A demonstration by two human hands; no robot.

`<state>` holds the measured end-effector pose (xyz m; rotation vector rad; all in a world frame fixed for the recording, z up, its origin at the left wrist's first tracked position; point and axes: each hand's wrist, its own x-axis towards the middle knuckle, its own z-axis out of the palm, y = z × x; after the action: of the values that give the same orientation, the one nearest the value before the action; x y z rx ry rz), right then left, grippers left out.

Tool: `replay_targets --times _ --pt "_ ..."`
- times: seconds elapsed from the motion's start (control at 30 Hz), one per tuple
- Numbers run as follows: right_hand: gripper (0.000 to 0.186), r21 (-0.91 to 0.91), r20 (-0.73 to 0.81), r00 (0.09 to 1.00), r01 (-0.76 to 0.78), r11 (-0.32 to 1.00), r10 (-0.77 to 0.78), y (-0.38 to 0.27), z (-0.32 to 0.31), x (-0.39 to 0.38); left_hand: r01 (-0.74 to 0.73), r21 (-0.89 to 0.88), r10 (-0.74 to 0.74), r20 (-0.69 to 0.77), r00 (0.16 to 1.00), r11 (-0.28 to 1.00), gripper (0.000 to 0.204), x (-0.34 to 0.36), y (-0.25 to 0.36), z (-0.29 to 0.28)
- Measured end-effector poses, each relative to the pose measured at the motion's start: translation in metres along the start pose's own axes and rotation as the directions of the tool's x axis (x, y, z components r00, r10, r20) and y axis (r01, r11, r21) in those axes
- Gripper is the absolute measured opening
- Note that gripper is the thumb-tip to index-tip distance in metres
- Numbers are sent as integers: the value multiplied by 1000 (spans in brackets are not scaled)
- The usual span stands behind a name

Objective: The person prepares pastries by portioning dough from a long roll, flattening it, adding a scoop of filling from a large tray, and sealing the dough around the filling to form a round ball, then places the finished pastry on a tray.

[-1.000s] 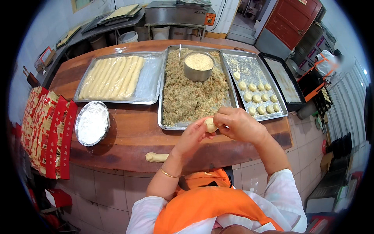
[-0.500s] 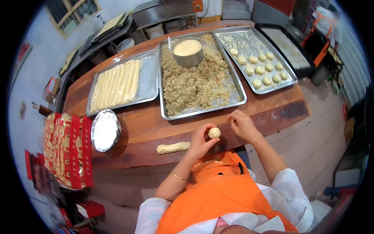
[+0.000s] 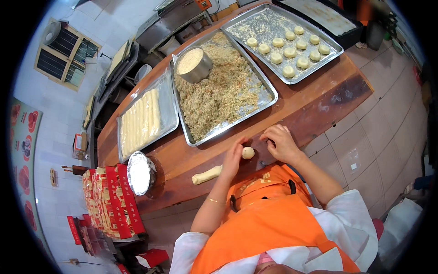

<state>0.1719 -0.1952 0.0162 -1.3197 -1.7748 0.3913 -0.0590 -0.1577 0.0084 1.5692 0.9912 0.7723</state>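
A pale round dough ball (image 3: 247,152) sits on the wooden table (image 3: 319,114) near its front edge. My left hand (image 3: 232,157) is upright just beside it on the left, fingers extended, not wrapped around it. My right hand (image 3: 280,144) is open to the right of the ball, fingers loosely bent and holding nothing visible. Left of my left hand lies a short dough roll (image 3: 205,175), partly behind that hand. Beyond my hands is a large metal tray (image 3: 255,105) of crumbly mixed filling, with a round metal container (image 3: 196,73) of pale crumbs standing in it.
Left lie a tray of long covered dough strips (image 3: 139,123), a white-filled bowl (image 3: 141,173) and red packaging (image 3: 112,201). A tray of dough rounds (image 3: 289,52) and a black-rimmed tray (image 3: 315,13) are at back right. Metal equipment (image 3: 162,27) stands behind.
A second ago both hands pinched the dough ball. Since then my right hand drew away and my left fingers straightened off it, leaving it lower. The view has swung round.
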Motion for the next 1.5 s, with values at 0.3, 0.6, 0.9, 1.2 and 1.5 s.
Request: replay_targets --times 0.3,0.6,0.9,1.2,1.5 --pt "23 83 -92 992 -74 994 82 10 -16 -15 -234 580 244 62 968 781 43 63 4 25" --pt "18 149 -151 982 -88 985 110 19 -25 -17 -71 885 128 13 992 461 44 70 11 58" --pt "15 148 -201 973 -83 985 113 25 -37 -14 -108 919 186 39 982 380 47 71 12 63" --pt "17 120 -210 976 -33 992 58 5 -54 -6 -78 913 75 53 996 400 45 72 4 52" --pt "18 96 -122 986 -106 990 117 5 -47 -24 -307 528 163 302 939 792 78 8 26 6"
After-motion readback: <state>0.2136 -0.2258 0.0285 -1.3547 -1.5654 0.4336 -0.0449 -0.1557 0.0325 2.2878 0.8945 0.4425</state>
